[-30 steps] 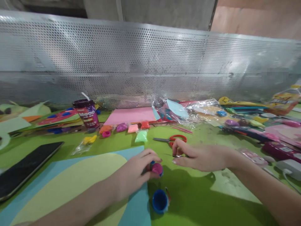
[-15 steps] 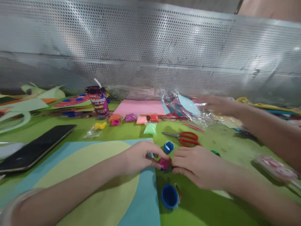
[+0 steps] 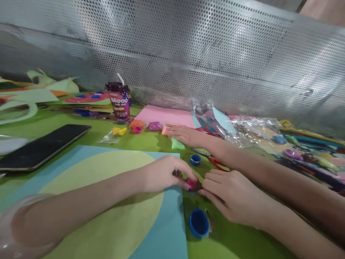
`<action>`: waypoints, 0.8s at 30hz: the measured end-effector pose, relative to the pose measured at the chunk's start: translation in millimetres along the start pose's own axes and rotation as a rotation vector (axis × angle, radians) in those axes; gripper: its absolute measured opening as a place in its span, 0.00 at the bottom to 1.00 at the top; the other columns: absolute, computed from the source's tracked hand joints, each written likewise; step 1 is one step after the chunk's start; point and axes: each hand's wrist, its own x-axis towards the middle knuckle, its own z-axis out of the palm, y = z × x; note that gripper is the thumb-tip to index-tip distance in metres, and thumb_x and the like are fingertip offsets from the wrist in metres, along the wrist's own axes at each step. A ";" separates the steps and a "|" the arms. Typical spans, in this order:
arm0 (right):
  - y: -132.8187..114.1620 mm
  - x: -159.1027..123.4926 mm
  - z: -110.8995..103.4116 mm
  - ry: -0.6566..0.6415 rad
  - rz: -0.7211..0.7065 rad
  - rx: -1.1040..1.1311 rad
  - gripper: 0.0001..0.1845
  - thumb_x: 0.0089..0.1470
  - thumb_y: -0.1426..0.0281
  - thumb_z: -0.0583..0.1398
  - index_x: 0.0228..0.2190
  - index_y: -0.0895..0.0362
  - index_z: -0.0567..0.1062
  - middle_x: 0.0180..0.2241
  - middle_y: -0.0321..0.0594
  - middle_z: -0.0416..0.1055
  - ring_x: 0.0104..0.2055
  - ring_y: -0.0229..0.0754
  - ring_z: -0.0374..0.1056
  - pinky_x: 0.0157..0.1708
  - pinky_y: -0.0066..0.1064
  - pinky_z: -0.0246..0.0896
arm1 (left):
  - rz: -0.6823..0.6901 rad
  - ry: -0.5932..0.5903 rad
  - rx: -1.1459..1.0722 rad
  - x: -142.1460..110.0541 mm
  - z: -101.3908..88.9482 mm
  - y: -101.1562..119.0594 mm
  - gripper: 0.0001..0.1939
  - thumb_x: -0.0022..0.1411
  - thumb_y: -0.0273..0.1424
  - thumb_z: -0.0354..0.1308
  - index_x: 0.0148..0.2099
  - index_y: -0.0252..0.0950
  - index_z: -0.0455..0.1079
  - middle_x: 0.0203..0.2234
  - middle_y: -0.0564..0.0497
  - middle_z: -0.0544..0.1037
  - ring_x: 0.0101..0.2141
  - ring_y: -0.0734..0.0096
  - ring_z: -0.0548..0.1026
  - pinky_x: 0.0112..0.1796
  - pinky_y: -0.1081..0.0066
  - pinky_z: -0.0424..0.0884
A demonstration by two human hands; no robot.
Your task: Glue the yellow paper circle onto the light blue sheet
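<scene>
A small magenta piece, perhaps clay or a cap, is pinched between the thumb and forefinger of my left hand. Something dark shows under that hand's curled fingers. My right hand has its fingers pressed together right beside the magenta piece; what they grip is hidden. A bit of blue shows beneath the piece. Closer to me stands an open blue cup-shaped lid, and a smaller blue cap lies beyond my hands. Under my left forearm lies blue paper with a yellow-green oval on it.
Another person's hand reaches in from the right over the clay packets and red-handled scissors. A purple drink cup, pink paper and clear plastic wrapping line the back. A black phone lies left.
The other person's hand has moved left from the plastic wrapping to the clay packets, its arm now crossing the scissors. My hands stay together at the magenta piece. The view has tilted slightly.
</scene>
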 end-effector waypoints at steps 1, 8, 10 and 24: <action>-1.3 -0.3 0.8 0.011 -0.002 -0.012 0.16 0.60 0.70 0.47 0.27 0.57 0.71 0.24 0.38 0.68 0.26 0.37 0.61 0.26 0.30 0.48 | -0.002 0.008 0.024 -0.2 -0.4 0.5 0.11 0.51 0.23 0.61 0.38 0.41 0.77 0.36 0.51 0.79 0.37 0.66 0.75 0.39 0.70 0.69; -7.9 -3.4 4.9 0.106 -0.041 -0.116 0.12 0.56 0.75 0.51 0.24 0.57 0.69 0.23 0.37 0.66 0.25 0.37 0.58 0.23 0.31 0.46 | 0.001 -0.078 -0.020 2.3 -4.5 -4.0 0.11 0.52 0.25 0.61 0.40 0.39 0.76 0.38 0.51 0.78 0.40 0.68 0.75 0.41 0.72 0.70; -8.1 -3.7 5.8 0.120 -0.042 -0.112 0.10 0.55 0.76 0.51 0.24 0.57 0.68 0.23 0.36 0.66 0.25 0.37 0.58 0.23 0.31 0.45 | -0.016 -0.068 -0.031 2.7 -3.5 -5.5 0.11 0.51 0.24 0.61 0.39 0.38 0.76 0.38 0.51 0.78 0.40 0.68 0.75 0.41 0.72 0.70; -11.2 -2.3 12.1 0.157 -0.042 -0.118 0.12 0.56 0.74 0.50 0.24 0.58 0.69 0.23 0.37 0.65 0.24 0.38 0.57 0.23 0.31 0.46 | 0.128 -0.038 0.235 5.3 -4.3 -6.2 0.05 0.54 0.25 0.62 0.35 0.38 0.76 0.37 0.53 0.79 0.38 0.72 0.75 0.48 0.66 0.58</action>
